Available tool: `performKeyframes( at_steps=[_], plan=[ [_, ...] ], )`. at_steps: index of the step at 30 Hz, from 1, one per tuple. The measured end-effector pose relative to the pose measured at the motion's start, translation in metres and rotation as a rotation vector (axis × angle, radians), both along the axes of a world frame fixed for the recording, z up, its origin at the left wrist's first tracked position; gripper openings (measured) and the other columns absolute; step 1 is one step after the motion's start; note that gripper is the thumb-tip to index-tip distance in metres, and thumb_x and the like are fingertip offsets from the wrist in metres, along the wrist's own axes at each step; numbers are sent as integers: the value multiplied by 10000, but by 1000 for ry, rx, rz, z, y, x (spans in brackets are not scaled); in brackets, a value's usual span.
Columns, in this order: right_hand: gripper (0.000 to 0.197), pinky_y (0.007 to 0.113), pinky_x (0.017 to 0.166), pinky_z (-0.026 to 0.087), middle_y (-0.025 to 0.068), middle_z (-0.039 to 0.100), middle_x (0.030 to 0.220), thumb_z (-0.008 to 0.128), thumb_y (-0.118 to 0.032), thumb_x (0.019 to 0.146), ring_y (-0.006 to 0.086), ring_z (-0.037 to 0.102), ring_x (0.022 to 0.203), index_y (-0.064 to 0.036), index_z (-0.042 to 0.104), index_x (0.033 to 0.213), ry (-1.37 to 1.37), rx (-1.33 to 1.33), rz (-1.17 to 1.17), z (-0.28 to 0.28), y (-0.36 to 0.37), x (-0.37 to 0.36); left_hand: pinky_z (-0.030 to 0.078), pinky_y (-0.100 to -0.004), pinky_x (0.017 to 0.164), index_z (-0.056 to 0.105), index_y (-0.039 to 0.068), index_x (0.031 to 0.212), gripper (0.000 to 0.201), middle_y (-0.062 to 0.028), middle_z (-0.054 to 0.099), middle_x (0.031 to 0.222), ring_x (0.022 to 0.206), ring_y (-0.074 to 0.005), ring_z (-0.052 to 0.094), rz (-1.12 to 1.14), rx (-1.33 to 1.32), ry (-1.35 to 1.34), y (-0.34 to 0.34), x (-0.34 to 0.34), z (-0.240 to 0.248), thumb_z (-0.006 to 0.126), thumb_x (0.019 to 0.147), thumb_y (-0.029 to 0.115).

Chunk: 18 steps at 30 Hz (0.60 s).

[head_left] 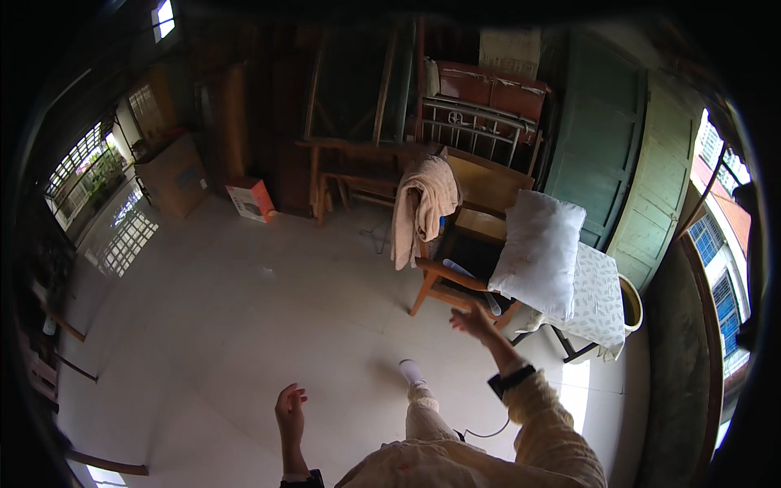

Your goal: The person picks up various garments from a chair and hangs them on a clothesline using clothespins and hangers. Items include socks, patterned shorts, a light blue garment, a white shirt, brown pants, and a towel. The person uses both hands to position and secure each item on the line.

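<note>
Beside the wooden armchair [455,279], my right hand [473,320] reaches forward with its fingers apart and nothing in them. A white pillow [537,254] leans over the chair's right side and onto a board with a leaf-patterned cover [600,297]. A pinkish-beige towel [425,205] hangs over the chair's left side. On the dark seat lies a long pale object whose kind I cannot make out. Low in the picture, my left hand [290,412] hangs over the floor, away from everything, its fingers loosely bent and holding nothing.
A pale bucket [631,302] stands right of the board, by the green doors [598,138]. Behind the armchair are a wooden bench [358,150] and stacked furniture. A cardboard box [173,175] and an orange-and-white box [250,201] sit at the far left. A cable [488,433] lies near my feet.
</note>
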State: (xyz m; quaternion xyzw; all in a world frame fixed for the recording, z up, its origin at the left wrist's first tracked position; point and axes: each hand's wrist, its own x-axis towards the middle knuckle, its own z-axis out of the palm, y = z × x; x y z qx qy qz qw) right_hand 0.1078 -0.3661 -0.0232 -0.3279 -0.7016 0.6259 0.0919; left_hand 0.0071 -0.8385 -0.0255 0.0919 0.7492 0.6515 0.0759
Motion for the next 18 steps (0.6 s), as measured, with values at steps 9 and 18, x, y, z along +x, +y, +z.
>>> performKeyframes(
  at_steps=[9, 18],
  plan=[
    [661, 355, 810, 475, 188, 636, 975, 752, -351, 724, 274, 619, 931, 53, 489, 1177, -63, 477, -287, -11, 295, -282, 534, -312, 786, 546, -23, 1135, 238, -133, 625, 964, 910, -193, 619, -41, 32, -28, 222, -170, -5, 490, 952, 119],
    [966, 565, 1056, 192, 269, 158, 1482, 390, -736, 817, 448, 187, 1344, -72, 127, 1466, 31, -622, -383, -84, 356, -357, 517, -305, 797, 541, -27, 1148, 266, -140, 640, 1000, 882, -196, 629, -234, -65, -124, 379, -266, 35, 491, 961, 155]
  ],
)
